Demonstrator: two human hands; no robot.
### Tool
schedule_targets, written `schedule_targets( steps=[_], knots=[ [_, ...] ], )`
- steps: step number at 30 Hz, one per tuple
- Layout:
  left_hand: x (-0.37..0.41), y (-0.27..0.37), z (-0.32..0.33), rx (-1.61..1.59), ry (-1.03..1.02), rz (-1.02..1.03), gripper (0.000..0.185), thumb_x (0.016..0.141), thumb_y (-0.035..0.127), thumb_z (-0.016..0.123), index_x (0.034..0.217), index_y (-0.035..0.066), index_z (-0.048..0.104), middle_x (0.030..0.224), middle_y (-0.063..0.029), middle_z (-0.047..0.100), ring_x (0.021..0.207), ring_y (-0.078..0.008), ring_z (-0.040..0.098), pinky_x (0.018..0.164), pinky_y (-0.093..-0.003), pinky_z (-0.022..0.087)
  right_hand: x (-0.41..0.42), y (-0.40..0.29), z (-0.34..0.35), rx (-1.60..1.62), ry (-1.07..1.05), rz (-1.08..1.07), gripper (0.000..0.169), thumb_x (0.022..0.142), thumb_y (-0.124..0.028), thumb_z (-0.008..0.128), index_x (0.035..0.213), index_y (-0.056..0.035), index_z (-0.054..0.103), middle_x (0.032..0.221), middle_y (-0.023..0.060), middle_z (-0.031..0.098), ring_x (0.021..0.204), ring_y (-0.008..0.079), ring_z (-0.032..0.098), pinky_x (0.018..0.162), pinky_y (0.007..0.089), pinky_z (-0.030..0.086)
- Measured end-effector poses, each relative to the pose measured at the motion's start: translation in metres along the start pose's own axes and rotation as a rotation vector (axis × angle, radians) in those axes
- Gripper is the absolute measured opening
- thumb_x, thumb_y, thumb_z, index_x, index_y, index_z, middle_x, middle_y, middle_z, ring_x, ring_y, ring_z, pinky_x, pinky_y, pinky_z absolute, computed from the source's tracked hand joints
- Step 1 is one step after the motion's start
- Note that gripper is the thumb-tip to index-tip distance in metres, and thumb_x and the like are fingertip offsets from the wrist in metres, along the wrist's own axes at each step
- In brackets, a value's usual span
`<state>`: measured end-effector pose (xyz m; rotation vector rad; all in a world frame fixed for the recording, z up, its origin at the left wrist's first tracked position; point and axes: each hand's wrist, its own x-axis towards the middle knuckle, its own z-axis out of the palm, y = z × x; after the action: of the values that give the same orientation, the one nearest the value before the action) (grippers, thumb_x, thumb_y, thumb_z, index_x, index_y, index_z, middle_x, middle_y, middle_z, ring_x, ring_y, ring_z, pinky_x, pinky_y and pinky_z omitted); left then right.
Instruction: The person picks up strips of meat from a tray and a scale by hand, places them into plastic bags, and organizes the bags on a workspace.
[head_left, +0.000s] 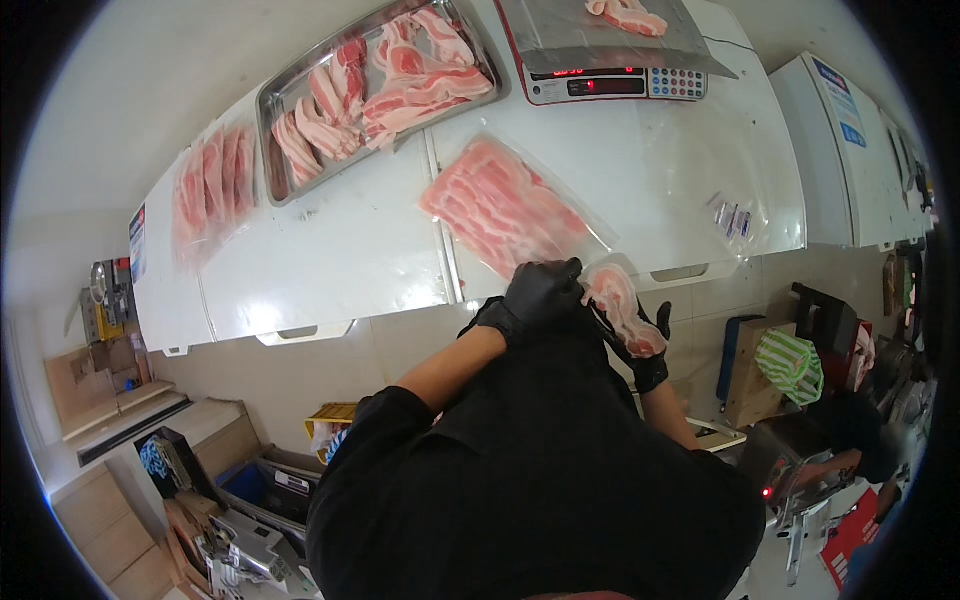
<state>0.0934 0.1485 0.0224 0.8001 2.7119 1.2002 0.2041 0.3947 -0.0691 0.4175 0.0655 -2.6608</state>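
My right hand, in a black glove, bears a folded stack of sliced pork belly on its palm, beyond the white chest freezer's front edge. My left hand, gloved too, is at the near corner of a clear plastic bag; whether its fingers grip the bag cannot be told. Sliced pork belly lies flat in that bag. A metal tray behind holds several more portions. On the red-rimmed digital scale, a metal pan carries another meat portion.
Several filled bags of meat lie at the left. Clear empty bags with small printed marks lie at the right. The freezer handles stick out in front. A co-worker's arm shows at the lower right, beside a machine.
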Motion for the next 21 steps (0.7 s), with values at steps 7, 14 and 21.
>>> schedule_targets(
  steps=[7,14,21],
  knots=[
    [0.004,-0.002,-0.012,-0.097,0.036,0.144,0.018,0.077,0.014,0.067,0.093,0.007,0.062,0.075,-0.0134,0.064,0.071,-0.0352,0.064,0.061,-0.0461,0.050,0.080,0.025,-0.038,0.112,-0.243,0.099,0.070,0.096,-0.055,0.042,0.145,-0.0057,0.042,0.138,0.0178,0.054,0.126,0.0325,0.052,0.112,0.0446,0.036],
    [0.006,-0.001,-0.018,-0.106,0.034,0.189,0.029,0.079,0.016,0.065,0.106,0.005,0.065,0.080,-0.0138,0.067,0.074,-0.0345,0.067,0.064,-0.0453,0.052,0.134,0.041,0.023,-0.086,-0.229,0.234,0.055,0.101,-0.043,0.037,0.141,-0.0061,0.045,0.137,0.0136,0.054,0.128,0.0285,0.050,0.112,0.0452,0.036],
    [0.015,0.000,-0.027,-0.141,-0.026,0.178,0.030,0.081,0.020,0.065,0.107,0.006,0.065,0.081,-0.0173,0.067,0.074,-0.0368,0.066,0.064,-0.0459,0.051,0.176,0.061,0.075,0.080,-0.121,0.370,0.053,0.103,-0.041,0.037,0.141,-0.0060,0.044,0.138,0.0132,0.054,0.129,0.0275,0.049,0.112,0.0443,0.037]
  ],
)
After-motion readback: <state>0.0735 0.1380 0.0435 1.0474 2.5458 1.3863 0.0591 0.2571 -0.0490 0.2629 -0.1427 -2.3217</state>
